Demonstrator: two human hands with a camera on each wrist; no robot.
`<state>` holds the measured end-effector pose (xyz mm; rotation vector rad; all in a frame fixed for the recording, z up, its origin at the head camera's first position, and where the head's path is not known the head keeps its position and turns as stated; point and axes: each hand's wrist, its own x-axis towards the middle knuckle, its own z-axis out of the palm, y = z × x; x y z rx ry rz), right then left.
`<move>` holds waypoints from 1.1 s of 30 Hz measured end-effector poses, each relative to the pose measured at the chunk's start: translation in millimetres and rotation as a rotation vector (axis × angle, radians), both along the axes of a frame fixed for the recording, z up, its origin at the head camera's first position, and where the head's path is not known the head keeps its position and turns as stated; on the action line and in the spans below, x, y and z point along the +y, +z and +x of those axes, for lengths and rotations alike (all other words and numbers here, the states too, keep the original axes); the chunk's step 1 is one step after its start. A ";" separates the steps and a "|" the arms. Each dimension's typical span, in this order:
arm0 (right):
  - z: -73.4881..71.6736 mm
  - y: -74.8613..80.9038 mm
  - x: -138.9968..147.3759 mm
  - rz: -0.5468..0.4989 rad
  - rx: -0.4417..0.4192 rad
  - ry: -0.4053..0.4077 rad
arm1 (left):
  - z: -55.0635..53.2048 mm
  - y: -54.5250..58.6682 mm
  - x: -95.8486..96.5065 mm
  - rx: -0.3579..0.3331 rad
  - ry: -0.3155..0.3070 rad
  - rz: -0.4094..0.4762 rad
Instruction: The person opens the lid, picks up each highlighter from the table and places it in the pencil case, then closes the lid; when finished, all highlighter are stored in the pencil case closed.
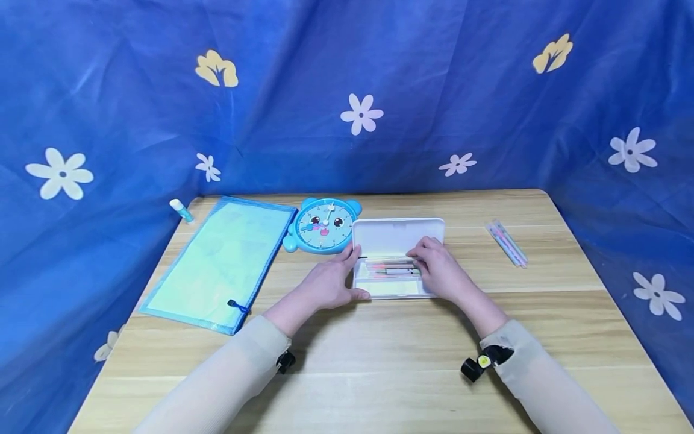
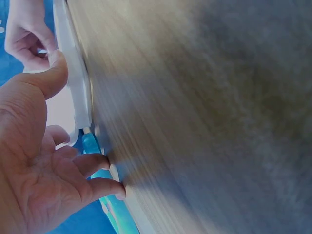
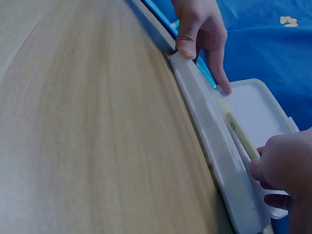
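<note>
A white pencil case [image 1: 393,295] lies on the table with its lid [image 1: 398,235] raised at the back. Pens of different colours lie in its rear compartment. At the case's left end, my left hand [image 1: 331,282] rests with spread fingers, thumb on the front corner and index finger near the hinge. My right hand [image 1: 441,268] is over the right end of the case. It pinches the end of a pale yellow-green pen [image 3: 239,129], which lies along the inside of the case. The right fingertips are partly hidden in the head view.
Behind my left hand stands a blue toy clock [image 1: 325,226] with a face. A light green zip folder [image 1: 222,259] lies left, with a glue stick [image 1: 181,210] beyond it. Clear-wrapped pens [image 1: 506,243] lie at right. Blue flowered cloth [image 1: 412,78] encloses the table.
</note>
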<state>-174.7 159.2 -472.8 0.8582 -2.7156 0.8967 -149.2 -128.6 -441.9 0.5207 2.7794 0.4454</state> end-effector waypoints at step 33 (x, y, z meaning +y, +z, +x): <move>7.5 11.0 14.4 0.007 0.054 0.021 | -0.3 1.8 0.4 -0.012 -0.004 -0.004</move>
